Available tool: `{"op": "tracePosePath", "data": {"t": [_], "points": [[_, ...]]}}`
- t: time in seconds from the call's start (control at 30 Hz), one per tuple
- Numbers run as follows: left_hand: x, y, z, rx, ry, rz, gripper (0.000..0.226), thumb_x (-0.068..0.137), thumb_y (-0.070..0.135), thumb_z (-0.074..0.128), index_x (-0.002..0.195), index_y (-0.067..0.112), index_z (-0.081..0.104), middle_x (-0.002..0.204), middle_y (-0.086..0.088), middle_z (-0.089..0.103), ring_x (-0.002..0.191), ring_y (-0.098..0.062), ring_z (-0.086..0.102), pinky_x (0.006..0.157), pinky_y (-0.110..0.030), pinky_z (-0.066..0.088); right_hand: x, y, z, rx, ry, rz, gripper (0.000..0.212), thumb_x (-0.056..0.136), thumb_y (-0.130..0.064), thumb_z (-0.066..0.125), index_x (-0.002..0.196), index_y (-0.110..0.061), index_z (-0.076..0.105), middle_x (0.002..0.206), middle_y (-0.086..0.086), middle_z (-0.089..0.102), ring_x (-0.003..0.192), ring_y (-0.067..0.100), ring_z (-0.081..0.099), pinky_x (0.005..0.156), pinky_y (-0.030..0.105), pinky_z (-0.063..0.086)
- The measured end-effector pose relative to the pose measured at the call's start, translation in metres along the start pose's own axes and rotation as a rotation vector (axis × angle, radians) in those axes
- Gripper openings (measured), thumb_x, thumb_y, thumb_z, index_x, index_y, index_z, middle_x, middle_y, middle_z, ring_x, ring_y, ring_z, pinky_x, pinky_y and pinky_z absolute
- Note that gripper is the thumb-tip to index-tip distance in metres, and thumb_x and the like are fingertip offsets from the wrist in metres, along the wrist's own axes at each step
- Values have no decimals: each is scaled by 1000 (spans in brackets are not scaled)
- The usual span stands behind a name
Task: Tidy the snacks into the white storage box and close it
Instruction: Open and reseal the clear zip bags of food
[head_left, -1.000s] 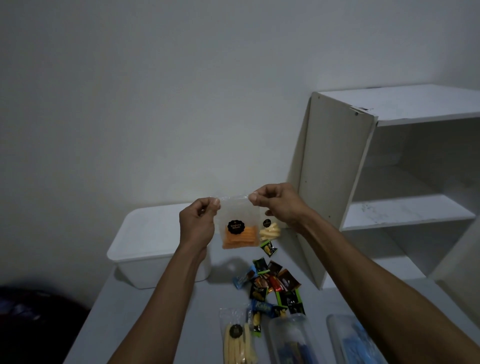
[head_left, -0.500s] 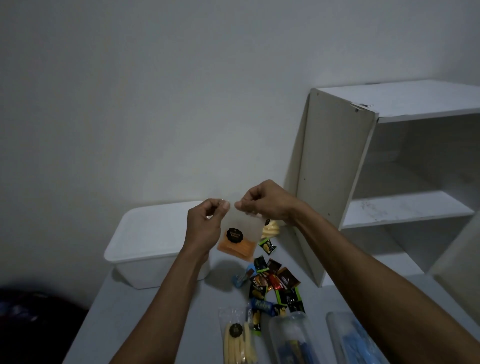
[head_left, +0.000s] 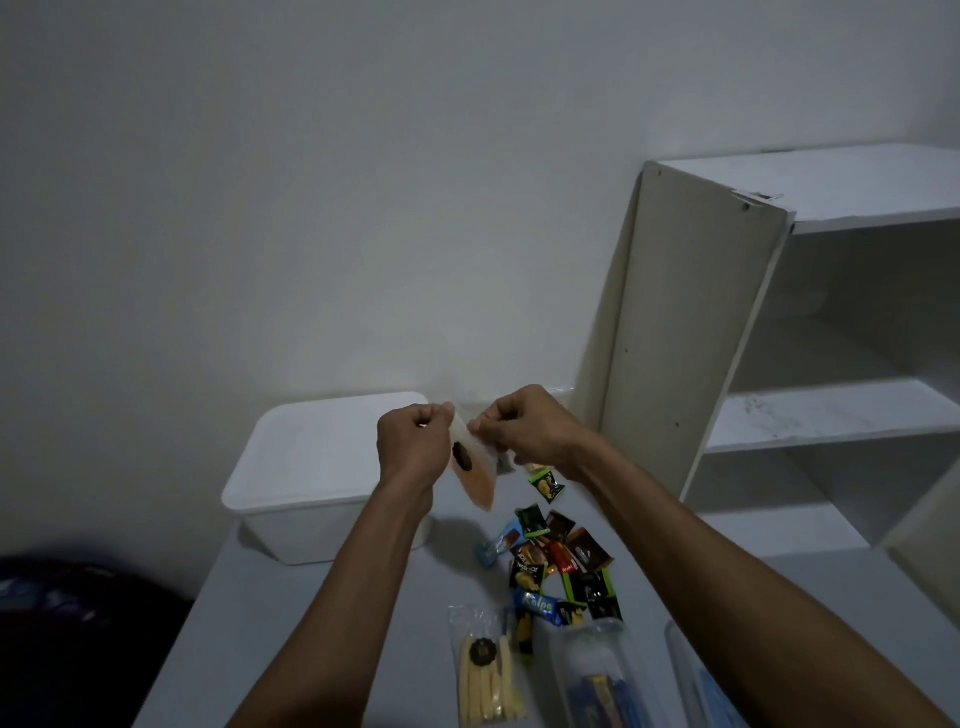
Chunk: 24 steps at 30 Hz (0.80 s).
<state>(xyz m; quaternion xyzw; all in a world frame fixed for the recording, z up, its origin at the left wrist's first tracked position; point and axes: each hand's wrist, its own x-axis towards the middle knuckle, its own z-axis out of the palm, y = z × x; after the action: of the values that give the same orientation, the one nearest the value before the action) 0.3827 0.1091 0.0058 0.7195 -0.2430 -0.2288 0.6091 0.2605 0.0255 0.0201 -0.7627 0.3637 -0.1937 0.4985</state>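
My left hand (head_left: 413, 448) and my right hand (head_left: 524, 431) pinch the top edge of a clear snack bag (head_left: 474, 475) with orange contents and a black round label, held in the air above the table, turned nearly edge-on. Behind my left hand sits the white storage box (head_left: 306, 478) with its lid on. A heap of small wrapped snacks (head_left: 558, 564) lies on the table below the bag. Near the front edge lie a clear bag of pale sticks (head_left: 485, 675) and two clear containers (head_left: 597, 675) with blue items.
A white open shelf unit (head_left: 753, 353) stands on the right side of the grey table (head_left: 260, 623). A dark bundle (head_left: 78, 623) lies off the table at lower left. A plain wall is behind.
My hands have drawn closer together at the bag's top, and the bag has turned from facing me flat to nearly edge-on, hanging tilted.
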Motion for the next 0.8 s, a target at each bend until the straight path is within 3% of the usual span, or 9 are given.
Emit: {"op": "tracePosePath", "data": {"t": [0.07,0.17,0.3,0.4,0.5,0.63,0.73,0.8], "points": [[-2,0,-2,22,-15,-2,33,92,21,65,60,12,66,51,8,64,61,-6,57,60,-22,44,0,3,1,-27,0,-9,26,93,-20,66,85,4,69,72,6,62,47,-2,49,48,14,41],[-4,-3,-1,67,-82,-22,27,90,21,66,67,6,70,64,-8,67,60,-14,61,54,-21,44,2,8,10,-12,50,-37,25,93,-21,65,86,3,69,78,14,64,63,9,55,61,27,51],[-3,-8,0,55,-91,-59,21,90,13,64,71,5,70,70,-8,67,59,-13,58,45,-16,43,5,13,16,70,58,14,23,92,-23,66,81,-4,69,77,12,65,71,20,62,76,46,61],[-2,-7,0,26,-108,-71,21,90,7,62,71,7,70,77,-4,68,68,-9,60,52,-16,44,3,12,18,168,70,76,20,93,-20,65,85,-3,70,76,9,65,71,18,62,71,41,61],[1,-8,1,16,-99,-74,26,88,3,62,66,13,68,82,2,68,77,-9,60,62,-19,42,0,13,22,229,110,99,21,93,-15,64,93,5,71,71,10,63,60,15,56,52,27,50],[3,-13,6,-11,-87,-80,23,90,7,64,69,17,68,78,2,69,77,-9,61,70,-22,44,0,19,23,178,126,97,23,93,-21,64,90,0,72,73,8,64,62,16,55,49,22,43],[5,-18,6,-3,-69,-77,25,91,9,64,66,11,67,70,1,66,69,-6,58,58,-18,42,-2,24,23,54,112,86,22,93,-26,64,82,-9,73,73,1,68,63,10,58,55,23,45],[7,-20,5,11,-71,-98,17,92,10,63,77,6,70,77,-5,68,66,-9,59,49,-13,43,-5,28,24,-10,106,71,25,93,-26,63,82,-5,72,72,1,67,64,9,57,60,27,48]]}}
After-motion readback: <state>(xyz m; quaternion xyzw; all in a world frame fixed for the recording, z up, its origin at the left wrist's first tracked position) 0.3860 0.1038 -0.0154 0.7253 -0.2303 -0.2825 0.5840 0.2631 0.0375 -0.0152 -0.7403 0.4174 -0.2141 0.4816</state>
